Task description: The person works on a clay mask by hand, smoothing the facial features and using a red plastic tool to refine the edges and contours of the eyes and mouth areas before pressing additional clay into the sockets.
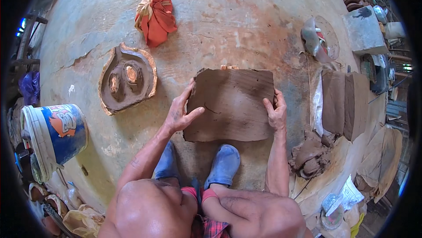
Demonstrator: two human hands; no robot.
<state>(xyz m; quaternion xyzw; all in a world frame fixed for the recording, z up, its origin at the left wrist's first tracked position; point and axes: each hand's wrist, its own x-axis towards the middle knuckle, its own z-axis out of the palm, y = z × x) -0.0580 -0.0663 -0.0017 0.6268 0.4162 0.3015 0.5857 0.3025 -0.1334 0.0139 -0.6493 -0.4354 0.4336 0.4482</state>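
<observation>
A broad slab of brown clay is held up in front of me, over the floor and just beyond my blue shoes. My left hand grips its left edge, thumb lying on the upper face and fingers behind. On the opposite edge, my right hand pinches the slab with the thumb on top. A bit of light tan material peeks out past the slab's far edge; the rest of it is hidden. To the left sits a mold lined with clay, its rim tan and two raised lumps inside.
A red and tan cloth bundle lies farther off. At left stands a white and blue bucket. On the right are stacked clay blocks, a lump of soft clay, a metal bowl and a grey block.
</observation>
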